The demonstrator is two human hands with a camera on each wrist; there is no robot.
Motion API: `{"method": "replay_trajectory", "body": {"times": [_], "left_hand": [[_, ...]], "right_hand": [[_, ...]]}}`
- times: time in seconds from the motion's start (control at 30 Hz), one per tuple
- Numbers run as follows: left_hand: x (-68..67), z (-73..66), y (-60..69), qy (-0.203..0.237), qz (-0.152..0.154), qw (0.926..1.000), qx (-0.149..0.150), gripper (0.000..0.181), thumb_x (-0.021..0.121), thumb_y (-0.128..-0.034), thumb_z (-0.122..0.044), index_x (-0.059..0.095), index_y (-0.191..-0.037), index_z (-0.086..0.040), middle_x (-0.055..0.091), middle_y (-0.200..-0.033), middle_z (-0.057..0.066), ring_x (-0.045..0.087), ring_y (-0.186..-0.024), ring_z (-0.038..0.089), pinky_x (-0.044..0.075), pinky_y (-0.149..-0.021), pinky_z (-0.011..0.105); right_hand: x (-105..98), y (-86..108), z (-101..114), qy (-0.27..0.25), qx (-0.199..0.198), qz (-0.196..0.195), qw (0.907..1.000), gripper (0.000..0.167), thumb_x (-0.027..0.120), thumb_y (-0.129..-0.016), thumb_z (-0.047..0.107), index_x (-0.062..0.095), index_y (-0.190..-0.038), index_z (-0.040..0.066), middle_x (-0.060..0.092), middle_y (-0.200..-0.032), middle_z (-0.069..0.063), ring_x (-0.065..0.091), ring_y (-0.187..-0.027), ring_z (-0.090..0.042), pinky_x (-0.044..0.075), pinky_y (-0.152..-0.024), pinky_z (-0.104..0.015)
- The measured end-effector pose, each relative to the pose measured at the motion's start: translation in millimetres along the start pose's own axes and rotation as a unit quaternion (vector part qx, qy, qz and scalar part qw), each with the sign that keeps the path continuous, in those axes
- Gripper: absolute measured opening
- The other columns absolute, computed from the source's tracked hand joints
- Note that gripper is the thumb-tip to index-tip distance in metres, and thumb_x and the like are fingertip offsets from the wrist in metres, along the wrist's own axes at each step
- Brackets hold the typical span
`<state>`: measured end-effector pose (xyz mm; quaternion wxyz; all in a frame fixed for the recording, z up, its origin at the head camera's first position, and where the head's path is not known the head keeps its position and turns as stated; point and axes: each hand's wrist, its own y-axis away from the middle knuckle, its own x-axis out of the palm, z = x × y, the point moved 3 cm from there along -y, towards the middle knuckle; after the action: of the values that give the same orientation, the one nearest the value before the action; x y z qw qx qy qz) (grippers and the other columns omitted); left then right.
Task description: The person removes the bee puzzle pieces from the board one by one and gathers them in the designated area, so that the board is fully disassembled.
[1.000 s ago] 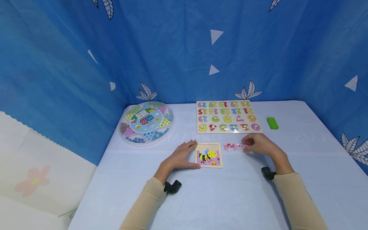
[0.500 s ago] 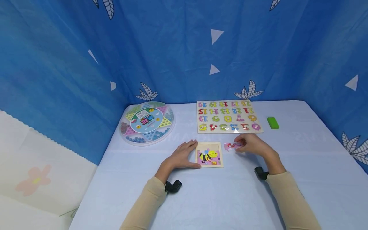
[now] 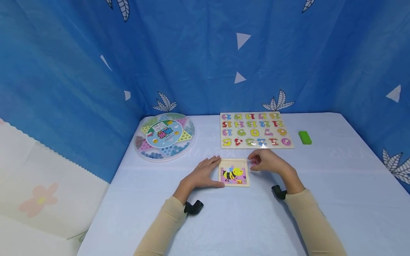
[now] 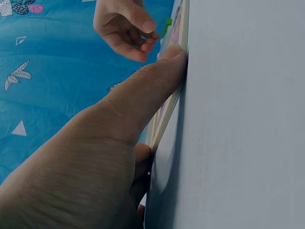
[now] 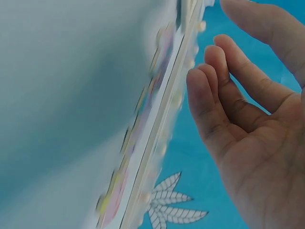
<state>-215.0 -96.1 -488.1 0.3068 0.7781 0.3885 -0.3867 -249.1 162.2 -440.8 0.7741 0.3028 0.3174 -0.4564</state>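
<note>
Left hand: the left hand (image 3: 201, 175) lies spread along the left side of the wooden frame (image 3: 232, 163), thumb at its near-left corner and fingertips at its far-left corner; the left wrist view shows the thumb pressed on the frame's edge.
Right hand: the right hand (image 3: 270, 161) hangs just beyond the frame's right edge, fingers gently bent; the right wrist view shows the thumb well apart from them. Whether a fingertip touches anything below, one cannot tell.
Bee puzzle: the frame sits mid-table, a bee picture (image 3: 234, 174) filling its nearer part, bare wood along its far side.
Loose pieces: pink puzzle pieces (image 5: 116, 191) lie in a row on the white table (image 3: 237, 220), largely hidden under the right hand in the head view.
Far edge: a number board (image 3: 243, 147).
Far-left corner: a round marble game (image 3: 164, 133).
Toward far-right corner: a green block (image 3: 305, 137).
</note>
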Motion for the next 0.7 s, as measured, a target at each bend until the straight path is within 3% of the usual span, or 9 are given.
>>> {"method": "replay_trajectory", "body": {"times": [0.47,0.7], "left_hand": [[1.5,2.7,-1.7,-0.002,0.002,1.0000,-0.002,0.105,0.071,-0.0761,-0.063,0.021,-0.156,-0.019,0.016,-0.165,-0.001,0.011,-0.153,0.016,0.010,-0.126,0.041],[1.1,2.6,-2.7,-0.013,-0.003,0.9999,0.006,0.105,0.071,-0.0763,-0.064,0.022,-0.156,-0.017,0.018,-0.165,0.000,0.013,-0.153,0.015,0.010,-0.126,0.040]], "right_hand": [[22,-16.5,44,-0.001,-0.034,0.044,0.9985,0.038,0.083,-0.076,0.014,0.069,-0.110,0.004,0.067,-0.098,-0.005,0.055,-0.085,-0.018,0.054,-0.082,-0.030],[34,-24.2,56,0.001,-0.040,0.063,0.9972,0.037,0.083,-0.076,0.014,0.070,-0.110,0.004,0.067,-0.097,-0.003,0.056,-0.084,-0.016,0.055,-0.081,-0.029]]}}
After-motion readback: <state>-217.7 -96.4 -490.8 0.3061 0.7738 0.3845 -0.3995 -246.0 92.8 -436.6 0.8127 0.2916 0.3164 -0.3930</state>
